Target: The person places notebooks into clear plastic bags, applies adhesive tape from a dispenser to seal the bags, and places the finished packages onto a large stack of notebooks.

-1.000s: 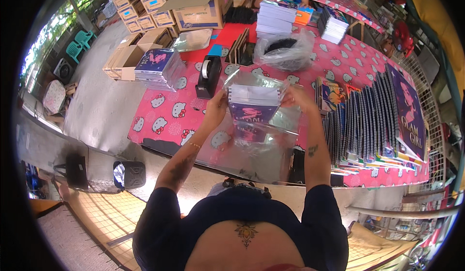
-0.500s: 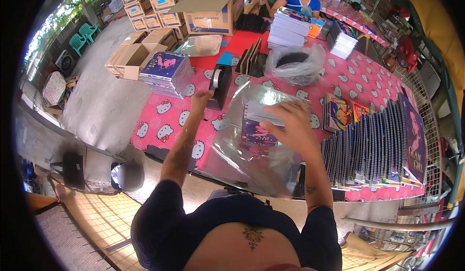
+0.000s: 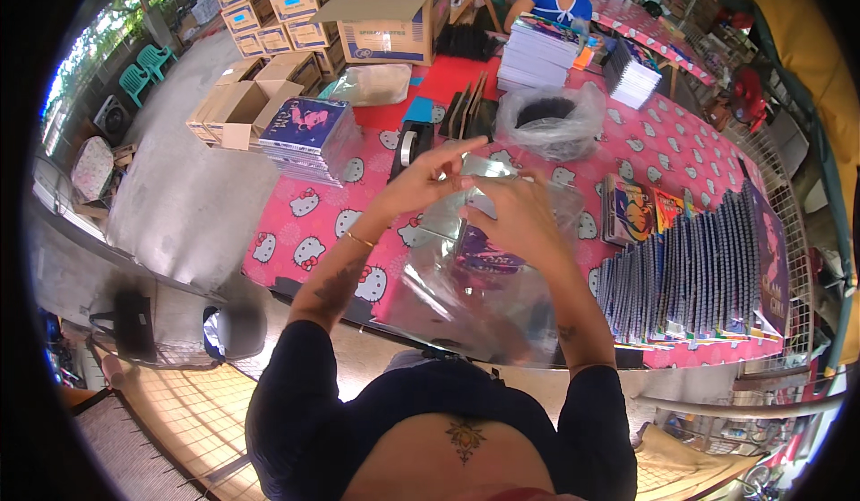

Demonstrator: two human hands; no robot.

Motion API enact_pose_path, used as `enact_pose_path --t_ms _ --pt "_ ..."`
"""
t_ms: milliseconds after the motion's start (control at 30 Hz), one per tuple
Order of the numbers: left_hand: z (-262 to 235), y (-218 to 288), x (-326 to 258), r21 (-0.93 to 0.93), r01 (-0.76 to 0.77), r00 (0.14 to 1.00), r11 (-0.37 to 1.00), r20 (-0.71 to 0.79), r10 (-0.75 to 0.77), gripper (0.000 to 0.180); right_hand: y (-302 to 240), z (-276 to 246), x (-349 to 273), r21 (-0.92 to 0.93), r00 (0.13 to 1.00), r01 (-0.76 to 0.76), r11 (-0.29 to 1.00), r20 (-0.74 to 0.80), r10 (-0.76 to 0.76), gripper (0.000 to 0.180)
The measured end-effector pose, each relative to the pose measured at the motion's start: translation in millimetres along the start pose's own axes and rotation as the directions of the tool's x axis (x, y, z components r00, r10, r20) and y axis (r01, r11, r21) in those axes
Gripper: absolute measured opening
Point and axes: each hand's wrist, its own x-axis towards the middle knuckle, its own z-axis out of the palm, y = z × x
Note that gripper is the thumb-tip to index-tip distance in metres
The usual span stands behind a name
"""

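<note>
My left hand [image 3: 430,180] has its index finger stretched out and its other fingers bent in; whatever they pinch is too small to make out. Its thumb meets the fingertips of my right hand [image 3: 518,210], which lies over the notebook with thumb and fingers apart. Under both hands a purple-covered notebook [image 3: 491,254] lies in a clear plastic bag [image 3: 439,290], partly hidden by my right hand. Just beyond my left hand stands a black tape dispenser [image 3: 397,162] with a roll of tape [image 3: 408,149].
Wrapped notebooks [image 3: 305,147] are stacked left; a long row of spiral notebooks [image 3: 685,268] stands right. Beyond lie a plastic bag with black contents [image 3: 548,125], tall notebook stacks [image 3: 535,57] and cardboard boxes [image 3: 385,35]. A person in blue [image 3: 555,1] sits across the pink patterned table [image 3: 296,241].
My left hand has left the tape dispenser and come right, to my right hand over the notebook. My right hand's fingers have shifted left to meet it.
</note>
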Motion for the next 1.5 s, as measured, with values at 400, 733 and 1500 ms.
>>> enact_pose_path --t_ms 400,733,1500 --pt "44.7 -15.3 55.3 0.436 -0.435 0.9 0.788 0.183 0.395 0.011 125.9 74.9 -79.8 0.119 0.965 0.189 0.975 -0.204 -0.162 0.066" --pt "79.8 -49.7 55.4 0.528 -0.131 0.923 0.839 -0.243 0.297 0.089 120.4 82.0 -71.2 0.412 0.94 0.151 0.899 -0.34 -0.002 0.036" --pt "59.7 -37.0 -20.1 0.738 -0.465 0.869 0.489 0.275 0.412 0.043 103.9 56.1 -63.5 0.186 0.954 0.18 0.966 -0.271 -0.126 0.023"
